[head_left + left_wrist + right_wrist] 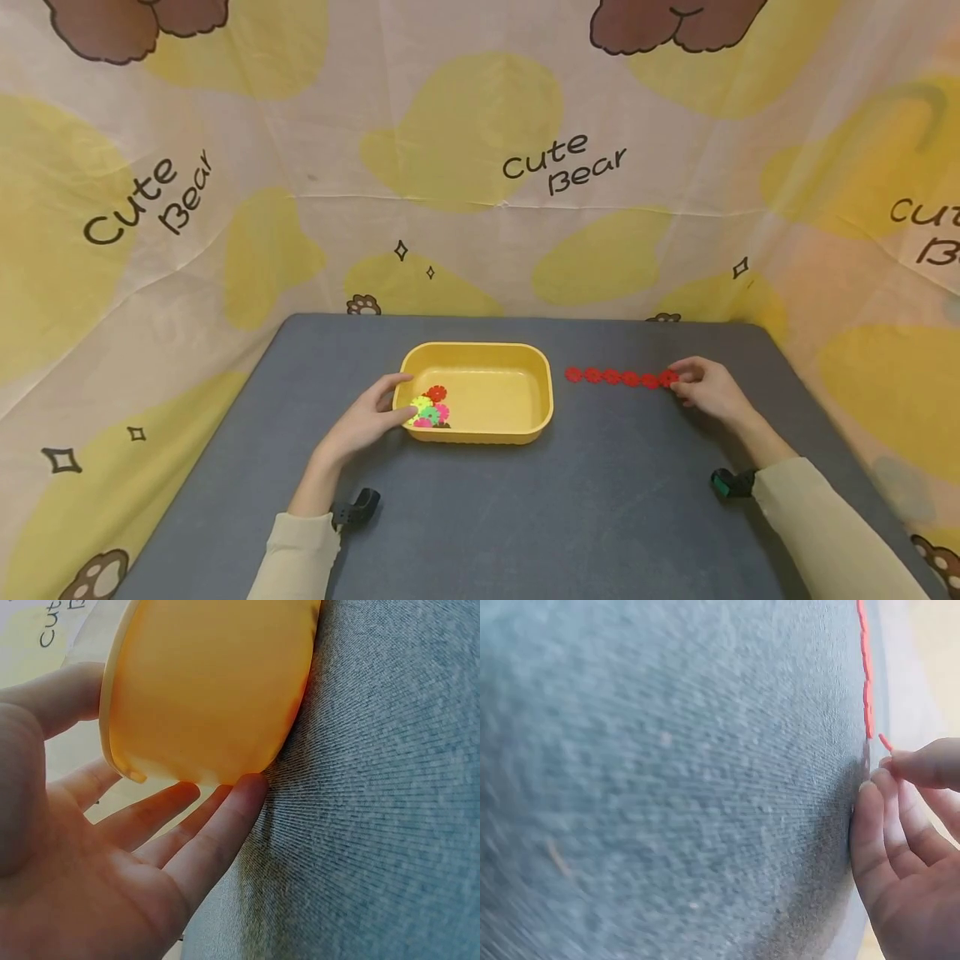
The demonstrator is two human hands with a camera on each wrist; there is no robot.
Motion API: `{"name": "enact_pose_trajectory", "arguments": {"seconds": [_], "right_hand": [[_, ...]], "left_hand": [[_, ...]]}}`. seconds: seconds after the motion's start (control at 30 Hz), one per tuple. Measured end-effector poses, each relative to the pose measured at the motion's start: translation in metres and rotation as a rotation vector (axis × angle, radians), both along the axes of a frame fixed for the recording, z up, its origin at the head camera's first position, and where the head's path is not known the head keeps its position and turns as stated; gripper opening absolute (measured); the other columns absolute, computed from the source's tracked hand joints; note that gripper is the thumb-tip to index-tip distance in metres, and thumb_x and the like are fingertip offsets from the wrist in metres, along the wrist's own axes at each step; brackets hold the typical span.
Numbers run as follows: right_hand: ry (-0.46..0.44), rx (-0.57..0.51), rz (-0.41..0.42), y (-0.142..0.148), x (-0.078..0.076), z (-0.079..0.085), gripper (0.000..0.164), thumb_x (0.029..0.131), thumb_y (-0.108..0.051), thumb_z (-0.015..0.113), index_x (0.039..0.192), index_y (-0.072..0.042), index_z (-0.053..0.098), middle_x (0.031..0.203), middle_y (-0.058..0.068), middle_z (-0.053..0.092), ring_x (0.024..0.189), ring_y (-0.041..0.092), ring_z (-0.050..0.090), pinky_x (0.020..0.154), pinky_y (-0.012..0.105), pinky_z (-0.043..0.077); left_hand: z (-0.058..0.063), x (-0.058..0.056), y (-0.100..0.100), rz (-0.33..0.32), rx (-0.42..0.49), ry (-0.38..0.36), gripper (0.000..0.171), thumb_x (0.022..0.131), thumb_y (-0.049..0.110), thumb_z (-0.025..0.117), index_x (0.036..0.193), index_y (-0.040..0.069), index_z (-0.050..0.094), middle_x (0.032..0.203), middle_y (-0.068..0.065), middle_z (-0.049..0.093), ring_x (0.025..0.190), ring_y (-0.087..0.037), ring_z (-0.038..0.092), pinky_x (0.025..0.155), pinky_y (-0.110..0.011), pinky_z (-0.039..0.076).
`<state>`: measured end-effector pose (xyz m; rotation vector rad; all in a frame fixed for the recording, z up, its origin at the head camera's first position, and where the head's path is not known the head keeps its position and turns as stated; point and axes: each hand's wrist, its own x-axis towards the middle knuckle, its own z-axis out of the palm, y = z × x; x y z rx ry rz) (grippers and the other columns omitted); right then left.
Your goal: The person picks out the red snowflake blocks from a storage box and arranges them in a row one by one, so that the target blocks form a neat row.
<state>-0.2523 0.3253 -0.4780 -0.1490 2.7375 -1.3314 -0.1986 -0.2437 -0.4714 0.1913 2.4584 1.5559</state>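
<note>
A yellow plastic basin [487, 437] stands on the table. My left hand [367, 417] holds its left end, thumb over the rim and fingertips against the outer wall; the left wrist view shows the basin's wall [202, 690] between them. Near that end, several snowflake discs [429, 412] in red, yellow, green and pink lie inside. To the right of the basin runs a row of red snowflake discs [612, 377], flat on the table. At the row's right end my right hand [712, 390] pinches a red snowflake disc [885, 742], tilted up from the table.
The grey-blue table [480, 525] reaches back to a patterned cloth [465, 133] that hangs behind and along both sides. A dark wrist strap with a camera [358, 508] is on my left wrist, and another camera [731, 483] is on my right.
</note>
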Motion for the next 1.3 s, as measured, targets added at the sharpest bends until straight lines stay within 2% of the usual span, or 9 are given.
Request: {"name": "enact_pose_trajectory", "arguments": {"seconds": [0.4,0.57,0.73,1.07,1.3], "right_hand": [[0.012,0.116,0.038,0.003,-0.007,0.002,0.033,0.095,-0.001,0.062,0.126,0.01,0.059,0.09,0.014,0.061,0.074,0.022,0.063,0.062,0.033,0.058],[0.021,0.106,0.034,0.003,-0.006,0.004,0.032,0.096,0.0,0.061,0.126,0.012,0.058,0.092,0.017,0.062,0.076,0.023,0.065,0.063,0.033,0.06],[0.051,0.086,0.044,-0.003,-0.006,0.008,0.031,0.098,-0.005,0.062,0.126,0.01,0.06,0.103,0.022,0.067,0.082,0.028,0.069,0.066,0.035,0.06],[0.106,0.109,0.06,-0.041,0.001,0.032,0.031,0.102,-0.017,0.062,0.126,0.002,0.064,0.115,0.021,0.069,0.093,0.032,0.069,0.074,0.038,0.054],[0.111,0.078,0.088,-0.078,0.004,0.041,0.029,0.102,-0.021,0.062,0.124,-0.003,0.067,0.118,0.017,0.069,0.097,0.031,0.066,0.076,0.04,0.055]], "left_hand": [[0.0,0.0,0.001,0.005,0.007,-0.006,0.069,0.094,0.032,0.074,0.151,0.015,0.041,0.161,-0.013,0.029,0.14,-0.035,0.046,0.11,-0.056,0.04],[-0.001,-0.001,0.0,-0.006,0.018,0.0,0.069,0.094,0.032,0.074,0.151,0.013,0.04,0.162,-0.014,0.028,0.141,-0.036,0.044,0.11,-0.056,0.04],[-0.002,-0.001,-0.002,-0.002,0.002,0.003,0.067,0.095,0.03,0.073,0.151,0.014,0.04,0.162,-0.014,0.029,0.142,-0.037,0.043,0.111,-0.056,0.039],[-0.001,-0.002,0.001,-0.004,0.004,-0.006,0.066,0.096,0.028,0.072,0.152,0.013,0.04,0.162,-0.015,0.028,0.143,-0.036,0.042,0.111,-0.056,0.039],[-0.001,-0.001,0.0,0.0,0.003,-0.007,0.069,0.095,0.032,0.073,0.151,0.013,0.04,0.162,-0.015,0.028,0.142,-0.037,0.043,0.11,-0.055,0.041]]}}
